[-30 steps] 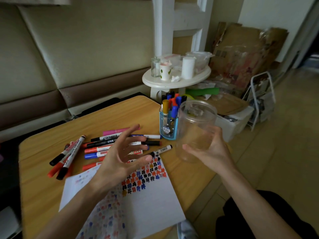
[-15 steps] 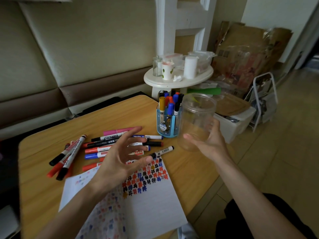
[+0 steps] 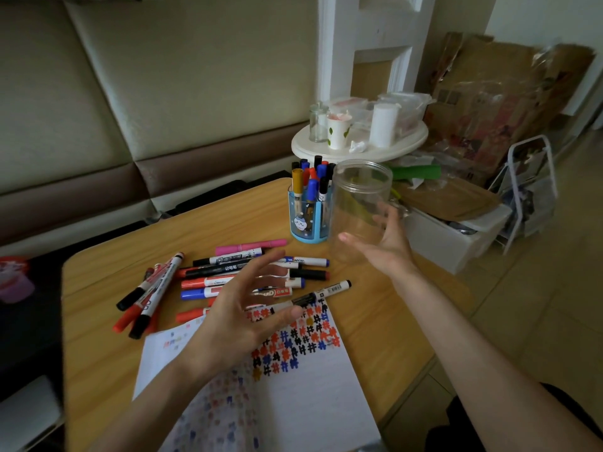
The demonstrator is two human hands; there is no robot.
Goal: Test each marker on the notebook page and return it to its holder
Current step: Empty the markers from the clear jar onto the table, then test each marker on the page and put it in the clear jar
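Several red, blue, black and pink markers [image 3: 208, 282] lie loose on the wooden table [image 3: 104, 370]. A black marker [image 3: 326, 290] rests at the top edge of the notebook page [image 3: 303, 409], which bears rows of red, blue and black test marks. My left hand [image 3: 235, 318] hovers over markers and page, fingers spread, holding nothing. My right hand [image 3: 388, 252] holds an empty clear plastic jar [image 3: 359, 190], thumb in front and fingers behind it. The jar stands upright right beside the blue marker holder [image 3: 305, 226], which is full of capped markers.
Three more red and black markers [image 3: 146, 298] lie at the table's left. A round white side table [image 3: 359, 151] with cups and jars stands behind the holder. A white bin [image 3: 456, 246], a wire rack and cardboard crowd the floor to the right. A sofa runs along the back.
My right hand has moved the clear jar away from me and leftward, up beside the blue holder. My left hand has stayed above the markers.
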